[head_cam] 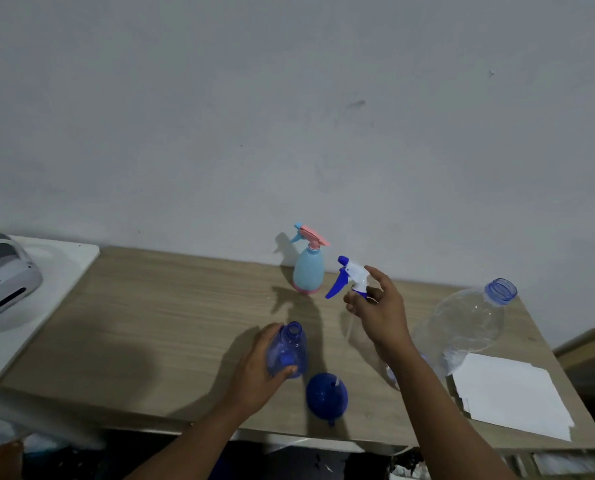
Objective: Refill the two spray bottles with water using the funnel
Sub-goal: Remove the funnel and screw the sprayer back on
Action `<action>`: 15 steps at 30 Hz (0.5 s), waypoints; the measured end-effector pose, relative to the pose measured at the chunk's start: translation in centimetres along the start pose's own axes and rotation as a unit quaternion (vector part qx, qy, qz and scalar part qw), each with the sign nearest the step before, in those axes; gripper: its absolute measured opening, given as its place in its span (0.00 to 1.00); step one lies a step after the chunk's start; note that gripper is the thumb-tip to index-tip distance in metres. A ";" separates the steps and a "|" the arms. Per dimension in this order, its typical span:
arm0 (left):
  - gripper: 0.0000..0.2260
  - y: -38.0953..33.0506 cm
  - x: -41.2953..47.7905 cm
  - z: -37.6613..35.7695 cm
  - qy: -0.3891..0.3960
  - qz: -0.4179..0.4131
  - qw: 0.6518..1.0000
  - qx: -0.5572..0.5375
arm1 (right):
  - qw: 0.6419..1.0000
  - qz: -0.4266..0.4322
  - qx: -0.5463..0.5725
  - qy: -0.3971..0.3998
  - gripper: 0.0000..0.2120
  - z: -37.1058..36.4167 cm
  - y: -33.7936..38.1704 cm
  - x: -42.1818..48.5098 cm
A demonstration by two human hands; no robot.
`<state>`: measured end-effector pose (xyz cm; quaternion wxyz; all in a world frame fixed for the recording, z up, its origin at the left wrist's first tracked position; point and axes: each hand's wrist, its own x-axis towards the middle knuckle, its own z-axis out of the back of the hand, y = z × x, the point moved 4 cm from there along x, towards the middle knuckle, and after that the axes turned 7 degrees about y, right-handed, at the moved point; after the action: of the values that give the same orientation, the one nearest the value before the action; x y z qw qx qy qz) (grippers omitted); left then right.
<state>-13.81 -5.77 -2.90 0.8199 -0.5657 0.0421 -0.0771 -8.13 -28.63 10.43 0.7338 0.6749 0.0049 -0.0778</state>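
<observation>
Two bare forearms reach up from the near edge over the wooden desk (133,327); no brand, label or writing can be read on anything; nearest, the blue funnel (326,396) lies close to the front edge, between the two arms, with its spout pointing toward the viewer; on the right a stack of white paper (511,393) sits near the front right corner; the left hand (259,368) is wrapped around the body of the blue spray bottle (289,351), thumb across its front, holding it upright on the desk with its neck uncapped; the right hand (381,306) is raised above the desk, fingers pinching the collar of the blue-and-white trigger sprayer head (349,277), whose dip tube hangs down free of the bottle; beside the right forearm a large clear water bottle (462,323) leans with its blue-ringed mouth open; farther back the light-blue and pink spray bottle (309,271) stands upright, capped, near the wall; the left half of the desk is bare, bordered by a white surface carrying a grey device (1,282).
</observation>
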 end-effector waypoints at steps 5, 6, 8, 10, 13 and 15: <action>0.35 -0.1 1.1 -0.6 0.025 0.018 0.999 -0.025 | 0.997 0.037 0.060 -0.024 0.28 -0.5 2.6 -0.5; 0.35 -0.5 1.2 -0.6 0.026 0.018 0.999 -0.020 | 0.995 0.055 0.070 -0.035 0.28 -0.4 3.4 -0.6; 0.36 -1.1 1.4 -0.3 0.026 0.011 0.999 -0.013 | 0.990 0.095 0.093 -0.051 0.29 -0.3 5.2 -0.7; 0.37 -1.9 1.7 0.0 0.035 0.006 0.999 -0.012 | 0.984 0.141 0.086 -0.062 0.29 -0.1 7.2 -0.6; 0.36 -3.5 1.8 0.7 0.037 -0.004 0.999 -0.007 | 0.978 0.192 0.054 -0.061 0.28 0.1 9.6 -0.3; 0.35 -4.8 1.9 1.1 0.032 -0.013 0.999 -0.008 | 0.975 0.207 0.049 -0.058 0.28 0.0 10.8 -0.1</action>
<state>-12.18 -6.76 1.98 0.8123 -0.5703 0.0617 -0.1051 -6.96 -27.80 21.10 0.6993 0.6904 -0.1815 0.0369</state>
